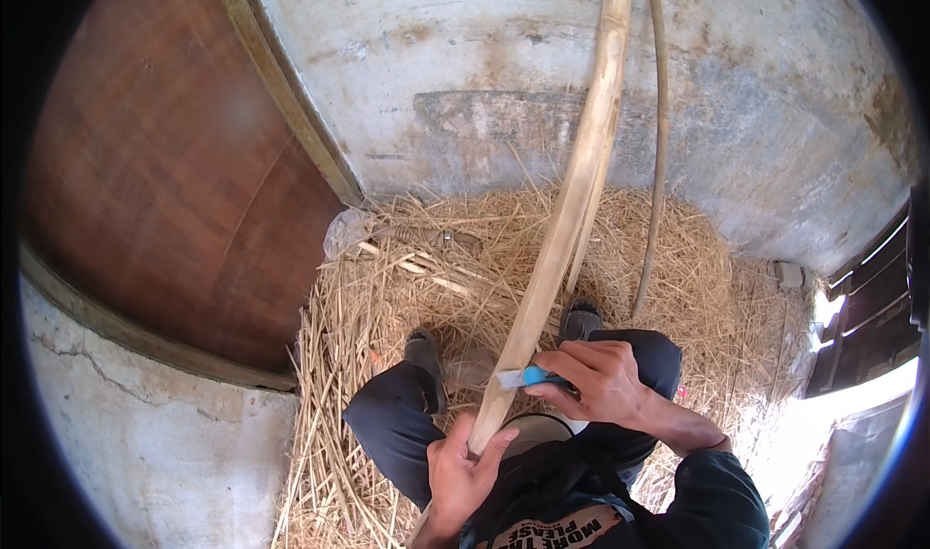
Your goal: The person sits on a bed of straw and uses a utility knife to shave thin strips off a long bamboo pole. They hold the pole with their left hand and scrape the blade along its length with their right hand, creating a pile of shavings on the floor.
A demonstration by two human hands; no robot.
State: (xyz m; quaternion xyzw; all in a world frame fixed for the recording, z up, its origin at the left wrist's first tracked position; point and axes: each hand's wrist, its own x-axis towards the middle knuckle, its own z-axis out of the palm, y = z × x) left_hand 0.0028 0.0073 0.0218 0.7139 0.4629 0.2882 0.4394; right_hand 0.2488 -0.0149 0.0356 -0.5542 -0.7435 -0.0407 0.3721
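A long, pale, bamboo-like pole [567, 224] slants from my lap up to the far wall, where its upper end rests. My left hand [460, 476] is closed round its near end. In my right hand [601, 379] I grip a tool with a blue handle and flat whitish-grey head [511, 378]. The head lies against the pole's upper face, a little beyond my left hand. Its exact kind is hard to make out, since my fingers cover most of the handle. A narrower pale strip [587, 229] stands behind the pole, partly hidden by it.
Straw [465, 200] covers the floor around my boots. A thin stick [660, 142] leans on the stained wall [775, 142] to the right. Pale wood pieces [417, 270] and a brown item [426, 237] lie on the straw. A brown door panel [174, 152] is at left.
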